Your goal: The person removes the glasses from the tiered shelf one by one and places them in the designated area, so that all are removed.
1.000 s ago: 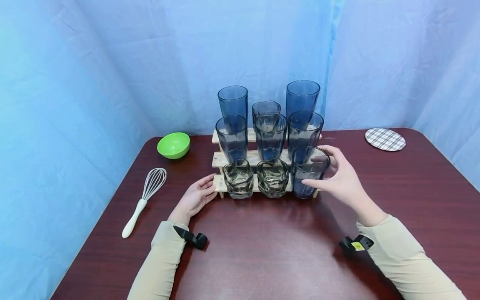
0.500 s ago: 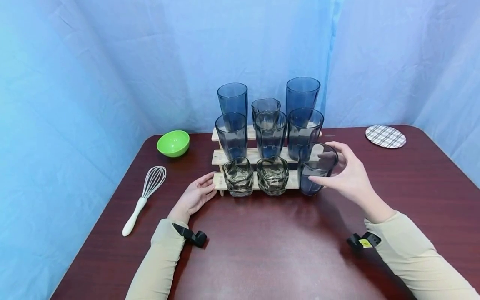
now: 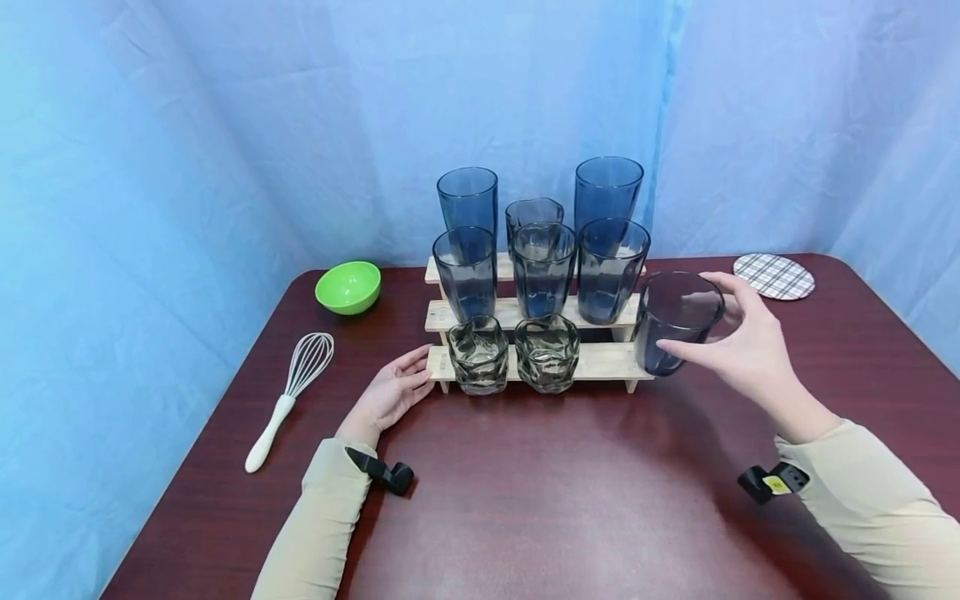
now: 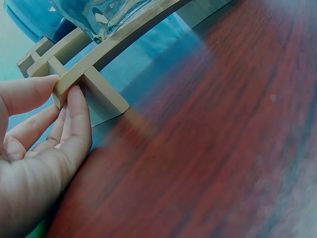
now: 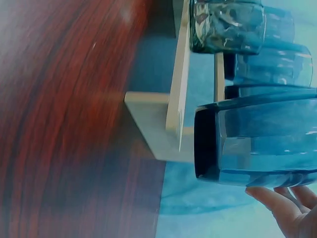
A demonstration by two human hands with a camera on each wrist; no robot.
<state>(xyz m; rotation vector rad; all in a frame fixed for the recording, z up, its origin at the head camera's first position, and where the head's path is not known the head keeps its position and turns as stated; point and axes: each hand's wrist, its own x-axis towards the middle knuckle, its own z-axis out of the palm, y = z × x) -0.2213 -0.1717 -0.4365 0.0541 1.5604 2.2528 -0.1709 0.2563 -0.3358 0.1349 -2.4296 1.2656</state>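
head view: right hand (image 3: 753, 354) grips blue glass (image 3: 675, 321) clear of wooden rack (image 3: 607, 361); left hand (image 3: 390, 396), fingers straight, touches rack's left end.

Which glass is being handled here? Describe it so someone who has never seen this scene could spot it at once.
Start at the three-step wooden rack in the middle of the dark red table. Just off its right end, the right hand grips a dark blue tumbler in the air. Every other glass stands on a step; this one alone is off the rack and tilted.
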